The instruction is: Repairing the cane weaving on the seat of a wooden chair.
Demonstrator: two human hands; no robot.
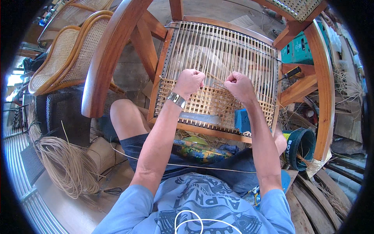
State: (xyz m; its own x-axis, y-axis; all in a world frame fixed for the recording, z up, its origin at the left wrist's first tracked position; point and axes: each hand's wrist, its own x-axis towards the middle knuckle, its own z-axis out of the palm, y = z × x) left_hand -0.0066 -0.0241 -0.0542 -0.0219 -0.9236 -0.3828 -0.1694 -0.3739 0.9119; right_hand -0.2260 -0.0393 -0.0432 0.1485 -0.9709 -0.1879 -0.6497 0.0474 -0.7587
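Observation:
A wooden chair seat frame (210,132) lies before me, strung with pale lengthwise strands. Its near part is woven cane (213,100) in an open grid; the far part has only the long strands. My left hand (190,82), below a metal watch, is closed just over the far edge of the woven part. At the same edge, to its right, my right hand (238,86) is also closed in a pinch. A thin cane strand (216,82) shows between the two hands, its ends hidden by my fingers. Near my right forearm, a blue block (242,120) rests on the weave.
Wooden chair arms (113,58) rise on both sides. A screwdriver (292,73) sticks out at the right rail. Right of my knee stands a bucket (302,148); behind it is a green crate (298,50). A cane coil (68,165) lies left. A loose strand (212,168) crosses my lap.

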